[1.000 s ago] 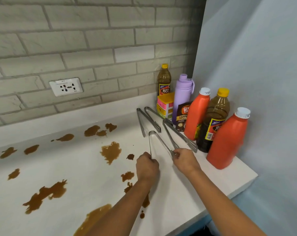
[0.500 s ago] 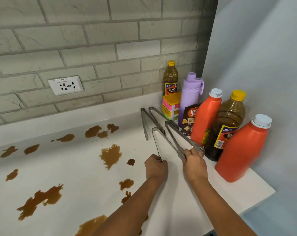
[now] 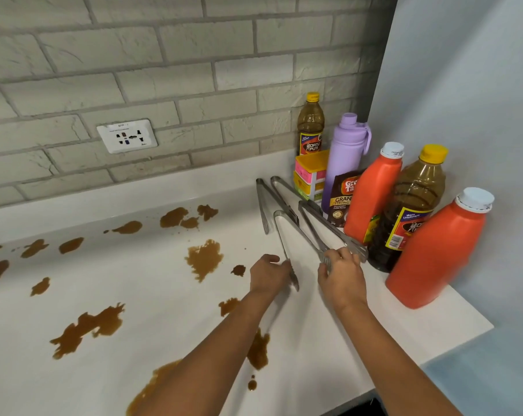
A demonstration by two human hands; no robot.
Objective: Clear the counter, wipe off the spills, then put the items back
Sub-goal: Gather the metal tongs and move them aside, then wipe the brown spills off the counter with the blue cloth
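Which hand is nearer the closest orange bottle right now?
Right. The right hand is just left of the orange bottle, gripping tongs; the left hand is farther left.

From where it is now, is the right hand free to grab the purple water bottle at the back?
Probably not directly. The right hand is on the front tongs, and the purple bottle stands behind the coffee pouch and the nearer orange bottle, so it would have to reach over them.

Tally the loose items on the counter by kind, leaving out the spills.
Metal tongs: 3
Orange bottles: 2
Dark sauce bottles with yellow caps: 2
Purple flask: 1
Coffee pouch: 1
Yellow and pink box stack: 1
Total: 10
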